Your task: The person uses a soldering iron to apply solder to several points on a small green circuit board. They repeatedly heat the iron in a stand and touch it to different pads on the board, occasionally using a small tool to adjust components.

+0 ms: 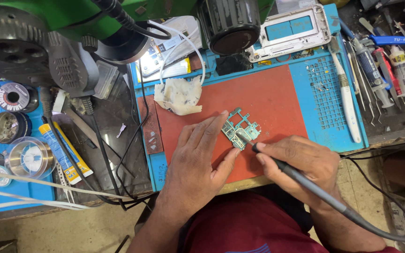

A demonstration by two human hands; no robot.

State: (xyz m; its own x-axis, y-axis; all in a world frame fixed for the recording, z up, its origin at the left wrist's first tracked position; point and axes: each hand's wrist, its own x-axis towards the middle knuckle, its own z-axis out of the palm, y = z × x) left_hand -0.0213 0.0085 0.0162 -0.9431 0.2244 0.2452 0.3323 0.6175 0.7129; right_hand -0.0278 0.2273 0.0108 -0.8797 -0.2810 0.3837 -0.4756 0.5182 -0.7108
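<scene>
- Left hand (197,159): flat on red mat (268,100), fingers (212,127) stretched out; index tip and thumb tip touch the left/lower edge of the circuit board (241,130), pinning it. Not clenched, nothing wrapped in the palm.
- Right hand (301,164): closed in a pen grip around a dark soldering iron (296,177). Tip end sits at the board's lower right edge; exact contact pt too small to tell.
- Iron's cable (390,232) runs off to lower right, then loops up along the right side; where it ends is hard to make out.
- Board: small, greenish w/ metal shields, irregular outline, lying on the red mat near its lower middle, between the two hands. Component detail not resolvable.
- Red mat sits in a blue work mat (326,89) on the counter (113,117); blue mat's left part shaded by the microscope.
- Green microscope (48,28) fills top left, cut off by the frame edge; its dark eyepiece barrel (230,23) hides part of the mat behind it.
- Crumpled whitish wad (179,95) at the red mat's upper left corner, stained; material unclear.
- Phone frame (291,30) w/ blue panel at top, partly behind the barrel.
- Right of blue mat: white-handled brush (348,100), tweezers and syringes (399,70), several overlapping, cut off at the right edge.
- Left side: solder wire spool (12,96), clear tape roll (29,157), blue-yellow tube (59,152); further items cropped by the left edge.
- Person's red garment (244,225) at bottom, forearms only partly in frame.
</scene>
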